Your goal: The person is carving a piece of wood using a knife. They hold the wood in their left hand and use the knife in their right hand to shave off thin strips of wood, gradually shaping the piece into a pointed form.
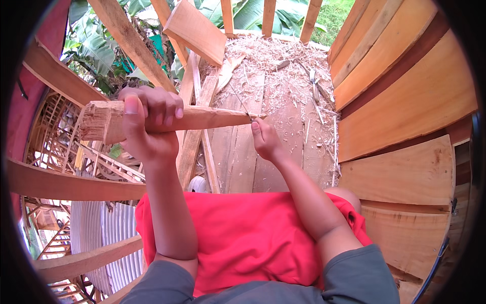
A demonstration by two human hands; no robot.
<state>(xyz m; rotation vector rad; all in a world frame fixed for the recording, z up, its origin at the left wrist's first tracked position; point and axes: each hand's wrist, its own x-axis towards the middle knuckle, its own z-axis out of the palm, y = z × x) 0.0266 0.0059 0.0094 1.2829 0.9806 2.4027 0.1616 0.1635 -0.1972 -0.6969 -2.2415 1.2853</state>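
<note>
where the frame opens at nine o'clock, rails (76, 185) leave gaps dropping to a metal sheet (109, 238) below. the left hand (149, 124) is clenched round a wood stake (167, 120), near its thick, rough end. the stake's long axis runs about nine to three, tapering to a point at three. the right hand (264, 139) grips a thin blade (240, 104) at that tip. planks (268, 152) with shavings (283, 66) lie beyond; board walls (405, 101) close the three o'clock side.
</note>
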